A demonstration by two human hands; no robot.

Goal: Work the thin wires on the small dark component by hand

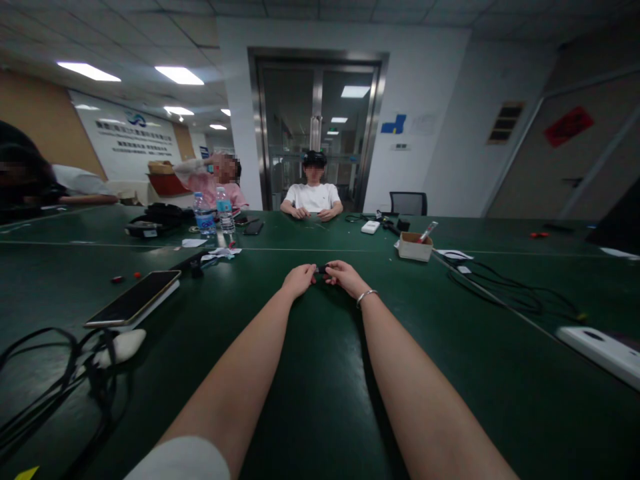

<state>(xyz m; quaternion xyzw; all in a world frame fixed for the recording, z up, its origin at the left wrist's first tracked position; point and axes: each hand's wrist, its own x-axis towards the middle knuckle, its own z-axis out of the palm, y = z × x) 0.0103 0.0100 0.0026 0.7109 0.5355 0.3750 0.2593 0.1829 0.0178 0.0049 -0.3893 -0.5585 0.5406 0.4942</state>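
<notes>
Both my arms stretch forward over the dark green table (pixel 320 373). Between my fingertips is a small black object (pixel 321 269), too small and too covered by fingers to name. My left hand (pixel 300 280) pinches its left end. My right hand (pixel 345 277), with a silver bracelet (pixel 367 297) at the wrist, pinches its right end. The hands are close together, just above the table or resting on it; I cannot tell which.
At left lie a phone (pixel 137 300) on a white thing, a white mouse (pixel 123 347) and black cables (pixel 55 380). Two bottles (pixel 204 217) stand farther back. A small box (pixel 415 248) and more cables (pixel 500 287) are at right. A person (pixel 314 193) sits opposite.
</notes>
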